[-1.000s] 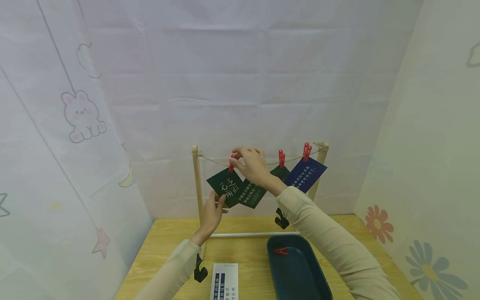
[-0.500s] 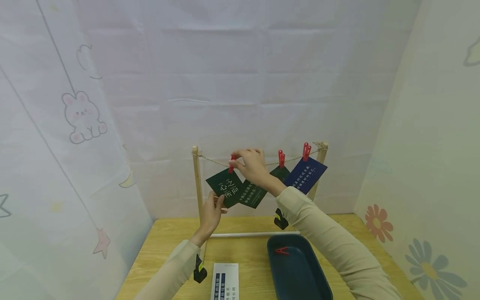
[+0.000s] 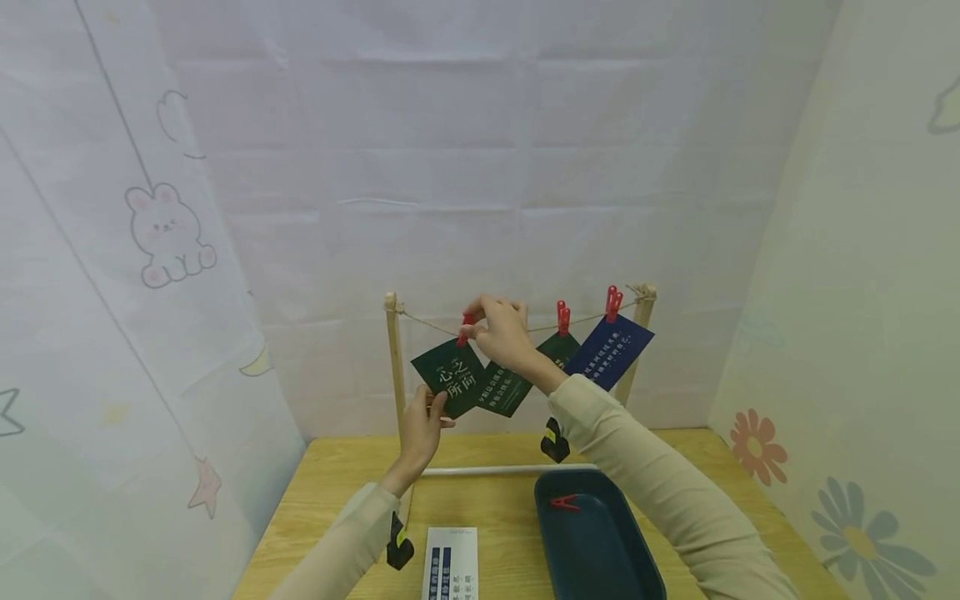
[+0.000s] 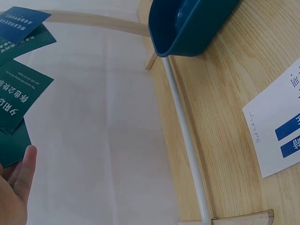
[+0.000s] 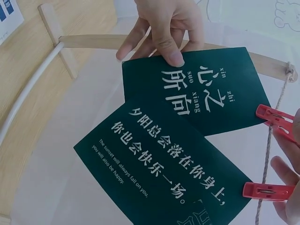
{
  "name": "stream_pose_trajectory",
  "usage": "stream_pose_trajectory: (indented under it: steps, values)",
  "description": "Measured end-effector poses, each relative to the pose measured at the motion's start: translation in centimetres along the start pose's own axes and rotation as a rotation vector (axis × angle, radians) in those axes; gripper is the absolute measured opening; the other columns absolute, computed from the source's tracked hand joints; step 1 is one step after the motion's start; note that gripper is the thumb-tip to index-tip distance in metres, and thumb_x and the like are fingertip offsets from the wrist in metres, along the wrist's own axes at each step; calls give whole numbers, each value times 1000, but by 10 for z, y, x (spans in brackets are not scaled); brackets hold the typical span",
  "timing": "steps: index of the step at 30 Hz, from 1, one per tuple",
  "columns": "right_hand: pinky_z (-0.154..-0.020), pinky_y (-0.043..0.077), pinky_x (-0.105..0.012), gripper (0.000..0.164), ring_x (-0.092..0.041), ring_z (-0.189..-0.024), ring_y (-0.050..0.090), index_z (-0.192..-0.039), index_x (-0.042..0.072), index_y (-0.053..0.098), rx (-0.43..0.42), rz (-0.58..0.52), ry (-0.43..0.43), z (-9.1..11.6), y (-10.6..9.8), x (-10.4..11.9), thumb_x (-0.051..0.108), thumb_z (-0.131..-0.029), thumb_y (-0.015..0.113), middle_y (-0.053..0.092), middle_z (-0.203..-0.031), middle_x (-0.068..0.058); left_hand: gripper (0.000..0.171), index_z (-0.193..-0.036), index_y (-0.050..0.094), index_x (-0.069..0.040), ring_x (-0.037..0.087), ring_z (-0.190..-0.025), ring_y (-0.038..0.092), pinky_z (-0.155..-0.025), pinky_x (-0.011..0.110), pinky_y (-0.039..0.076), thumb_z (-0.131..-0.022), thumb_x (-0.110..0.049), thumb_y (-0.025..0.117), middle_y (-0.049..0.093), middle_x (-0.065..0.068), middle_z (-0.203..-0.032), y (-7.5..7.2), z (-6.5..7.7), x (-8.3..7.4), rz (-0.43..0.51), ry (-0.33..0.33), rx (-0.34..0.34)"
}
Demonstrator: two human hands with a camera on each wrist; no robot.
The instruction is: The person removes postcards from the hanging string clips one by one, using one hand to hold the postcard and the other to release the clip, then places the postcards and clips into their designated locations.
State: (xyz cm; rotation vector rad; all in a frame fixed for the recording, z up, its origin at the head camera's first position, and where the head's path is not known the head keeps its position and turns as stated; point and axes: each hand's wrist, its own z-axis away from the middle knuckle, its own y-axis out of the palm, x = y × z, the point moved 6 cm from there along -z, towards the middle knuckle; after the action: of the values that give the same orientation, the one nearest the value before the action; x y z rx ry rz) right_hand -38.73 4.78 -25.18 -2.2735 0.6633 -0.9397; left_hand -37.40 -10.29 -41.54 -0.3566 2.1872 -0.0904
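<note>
My left hand [image 3: 422,429] pinches the lower left edge of a dark green card [image 3: 450,375] with white writing, thumb in front. At the card's top corner, my right hand [image 3: 504,333] pinches a red clothespin [image 3: 462,337] between thumb and fingers. In the right wrist view, this clothespin [image 5: 274,118] bites the card's corner beside the twine [image 5: 267,154]. A second green card [image 5: 164,159] overlaps the first and hangs from another red clothespin [image 5: 267,191], which the right hand hides in the head view. Farther right hang another green card [image 3: 562,346] and a blue card [image 3: 611,350].
The twine spans two wooden posts [image 3: 395,367]. A white rod [image 3: 495,470] runs low between them. A dark blue tray [image 3: 600,550] holds a loose red clothespin [image 3: 564,502]. On the table lies a white printed card [image 3: 450,562]. Walls enclose the back and sides.
The right hand's fingers have shifted slightly around the clothespin. The left hand keeps its pinch on the green card, and the other cards hang as before.
</note>
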Motion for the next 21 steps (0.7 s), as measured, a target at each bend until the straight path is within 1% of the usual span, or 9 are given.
stream_pose_trajectory:
  steps: [5, 9, 14, 16, 21]
  values:
    - [-107, 22, -49, 18, -26, -96, 56, -107, 6, 64, -31, 5, -3, 1, 1, -1, 13, -92, 70, 68, -95, -5, 15, -102, 54, 4, 37, -65, 68, -56, 26, 57, -103, -10, 53, 65, 22, -88, -1, 0, 2, 5, -21, -13]
    - [-108, 24, -46, 12, -24, -91, 61, -100, 7, 65, -76, -17, -17, 1, 0, -1, 12, -92, 71, 70, -89, -4, 14, -102, 55, 4, 38, -65, 69, -55, 26, 57, -102, -10, 53, 66, 22, -88, -1, 0, 1, 3, -5, -18]
    - [-107, 26, -42, 8, -21, -84, 63, -93, 8, 64, -134, -53, -32, 2, -2, -2, 12, -92, 71, 71, -80, -1, 15, -103, 55, 4, 41, -66, 68, -56, 31, 58, -103, -11, 53, 67, 22, -88, 0, 1, -2, 1, 11, -16]
    - [-107, 27, -41, 7, -20, -82, 63, -91, 9, 65, -151, -53, -46, 3, -2, -1, 11, -92, 71, 71, -78, 0, 15, -102, 55, 3, 42, -66, 68, -56, 31, 58, -103, -11, 53, 67, 22, -88, 1, 1, -2, -4, 12, -18]
    - [-108, 30, -40, 11, -21, -79, 64, -82, 9, 64, -216, -46, -112, 4, -2, 3, 6, -89, 73, 71, -73, 0, 16, -101, 55, 3, 38, -64, 68, -55, 28, 57, -103, -13, 53, 67, 20, -86, 1, 0, -3, -18, 22, -23]
